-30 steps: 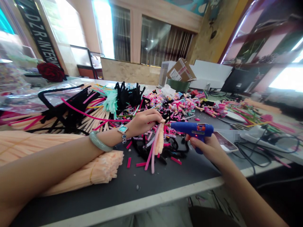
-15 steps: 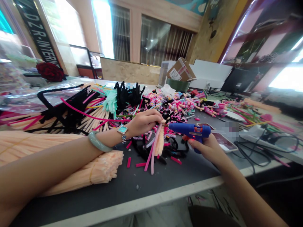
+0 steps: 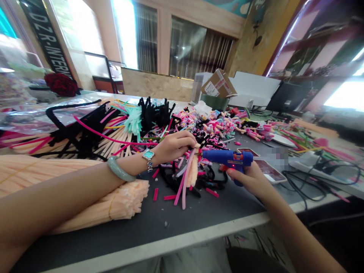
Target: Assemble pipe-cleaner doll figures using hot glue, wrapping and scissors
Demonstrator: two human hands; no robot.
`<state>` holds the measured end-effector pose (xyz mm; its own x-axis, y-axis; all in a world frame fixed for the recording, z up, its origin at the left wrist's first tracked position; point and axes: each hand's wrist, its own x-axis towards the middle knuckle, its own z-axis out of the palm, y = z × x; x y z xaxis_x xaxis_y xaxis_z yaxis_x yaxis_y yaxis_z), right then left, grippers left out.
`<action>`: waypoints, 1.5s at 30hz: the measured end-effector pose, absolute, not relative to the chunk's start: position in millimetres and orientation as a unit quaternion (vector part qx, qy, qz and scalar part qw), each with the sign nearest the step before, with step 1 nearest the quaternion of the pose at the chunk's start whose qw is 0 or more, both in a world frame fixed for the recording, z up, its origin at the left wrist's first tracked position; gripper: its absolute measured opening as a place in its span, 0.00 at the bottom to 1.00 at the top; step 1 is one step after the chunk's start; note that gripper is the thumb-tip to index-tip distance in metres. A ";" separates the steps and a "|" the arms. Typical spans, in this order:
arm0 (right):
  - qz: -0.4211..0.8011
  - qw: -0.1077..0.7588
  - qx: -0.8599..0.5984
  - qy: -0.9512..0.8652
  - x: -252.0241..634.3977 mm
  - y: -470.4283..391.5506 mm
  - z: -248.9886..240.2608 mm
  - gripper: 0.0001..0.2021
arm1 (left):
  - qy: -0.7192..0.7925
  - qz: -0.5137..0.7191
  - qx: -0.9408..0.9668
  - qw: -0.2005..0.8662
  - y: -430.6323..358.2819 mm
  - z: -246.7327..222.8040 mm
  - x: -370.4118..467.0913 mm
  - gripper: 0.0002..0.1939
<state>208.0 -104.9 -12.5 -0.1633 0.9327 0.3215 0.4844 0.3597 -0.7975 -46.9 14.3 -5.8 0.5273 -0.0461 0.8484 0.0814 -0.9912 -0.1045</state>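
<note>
My left hand (image 3: pixel 178 146), with a watch and a green bangle on the wrist, pinches the top of a small bunch of fuzzy stems (image 3: pixel 187 172). Pink, lilac and peach strands hang down from its fingertips. My right hand (image 3: pixel 250 176) is wrapped round the handle of a blue glue gun (image 3: pixel 227 156), which points left. The gun's nozzle touches or nearly touches the bunch just below the left fingertips; the exact contact is too small to tell. A red light glows on the gun.
Peach stems in a thick bundle (image 3: pixel 125 201) lie under my left forearm. Behind are black stems (image 3: pixel 153 113), mint stems (image 3: pixel 133 119) and a pile of pink pieces (image 3: pixel 218 123). Right are a phone-like device (image 3: pixel 270 172), cables (image 3: pixel 309 182) and a white plate (image 3: pixel 283 140).
Hardly anything differs. The view has shifted very slightly, and both hands keep their hold on the bunch and the glue gun.
</note>
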 end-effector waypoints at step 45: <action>0.241 0.423 -0.493 -0.721 213.7 -102.1 -17.4 0.15 | -0.010 -0.493 -0.867 0.071 13.6 -6.1 -46.7 0.11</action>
